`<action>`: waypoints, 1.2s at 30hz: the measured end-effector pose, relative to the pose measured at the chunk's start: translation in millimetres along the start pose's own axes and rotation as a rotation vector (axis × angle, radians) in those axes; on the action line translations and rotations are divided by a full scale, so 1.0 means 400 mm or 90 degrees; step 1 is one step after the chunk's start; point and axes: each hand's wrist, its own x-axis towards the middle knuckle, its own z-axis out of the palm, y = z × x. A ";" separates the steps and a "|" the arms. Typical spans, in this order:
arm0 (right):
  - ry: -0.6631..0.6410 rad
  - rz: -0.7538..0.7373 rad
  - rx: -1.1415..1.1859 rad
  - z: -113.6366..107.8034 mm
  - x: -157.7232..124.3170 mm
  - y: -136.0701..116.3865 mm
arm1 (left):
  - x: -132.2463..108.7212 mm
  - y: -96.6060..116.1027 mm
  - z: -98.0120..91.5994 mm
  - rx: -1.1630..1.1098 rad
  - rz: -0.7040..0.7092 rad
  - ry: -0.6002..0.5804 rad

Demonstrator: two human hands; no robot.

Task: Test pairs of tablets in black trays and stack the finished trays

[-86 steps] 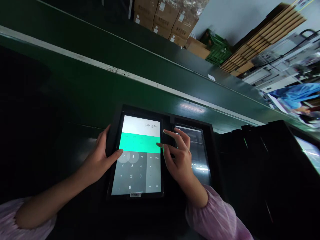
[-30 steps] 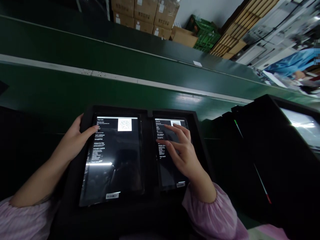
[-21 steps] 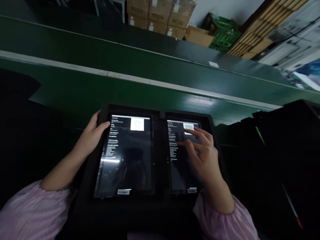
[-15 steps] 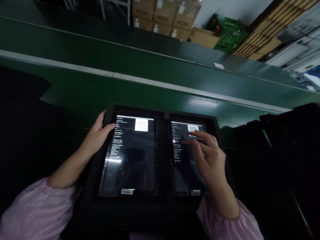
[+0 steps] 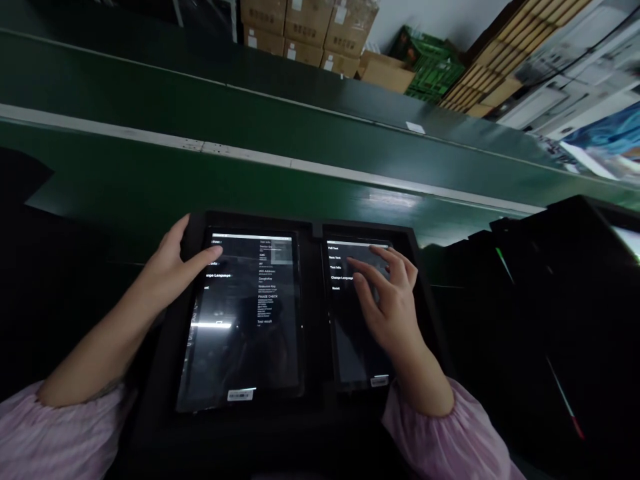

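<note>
Two tablets lie side by side in the recesses of a black tray (image 5: 311, 313). The left tablet (image 5: 245, 353) shows one text page sliding over another. On the right tablet (image 5: 345, 347) is a short menu, with "Full Test", "Item Test" and "Test Info" among its lines. My left hand (image 5: 163, 273) grips the tray's left edge, its thumb over the left tablet's screen near the top; the other fingers are mostly hidden at the outer side. My right hand (image 5: 393, 297) hovers over or touches the right tablet, fingers apart, index finger by the menu lines.
A green work surface (image 5: 125, 180) with a pale metal strip (image 5: 260, 158) runs across beyond the tray. Farther back are stacked cardboard boxes (image 5: 307, 27) and a green crate (image 5: 434, 67). Dark objects (image 5: 555, 287) stand at the right.
The right screen has gone from a test info page with a QR code to a menu; the left screen is in mid-change. My left thumb has moved onto the glass. The whole view has shifted.
</note>
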 end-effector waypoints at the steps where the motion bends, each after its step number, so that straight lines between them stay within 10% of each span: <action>1: -0.010 0.000 -0.009 0.004 0.000 0.000 | 0.000 0.008 0.003 -0.038 -0.025 0.005; 30: 0.007 0.015 0.062 -0.031 -0.008 -0.006 | 0.009 0.002 0.020 -0.098 -0.055 0.040; 36: 0.026 0.021 0.092 -0.031 -0.011 -0.002 | -0.021 0.031 -0.012 -0.158 -0.138 -0.127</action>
